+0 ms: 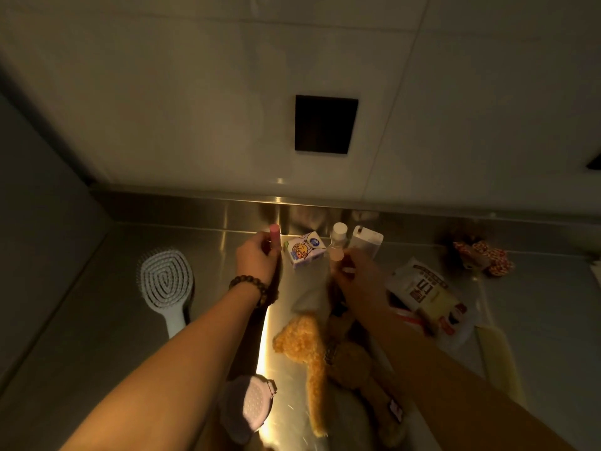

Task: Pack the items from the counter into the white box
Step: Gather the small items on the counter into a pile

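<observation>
On the steel counter (97, 320) lie a hairbrush (166, 281), then the left hand (257, 258) closed around a pink tube (274, 236), a small carton (304, 250), and the right hand (357, 275) pinching a clear bottle (337, 242), snack packets (426, 294) rightmost.

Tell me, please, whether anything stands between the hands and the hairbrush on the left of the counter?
Nothing visible does. The hairbrush lies alone on bare steel counter, left of the left hand. That hand is closed on a pink tube, though, and the right hand is busy at a small bottle.
</observation>
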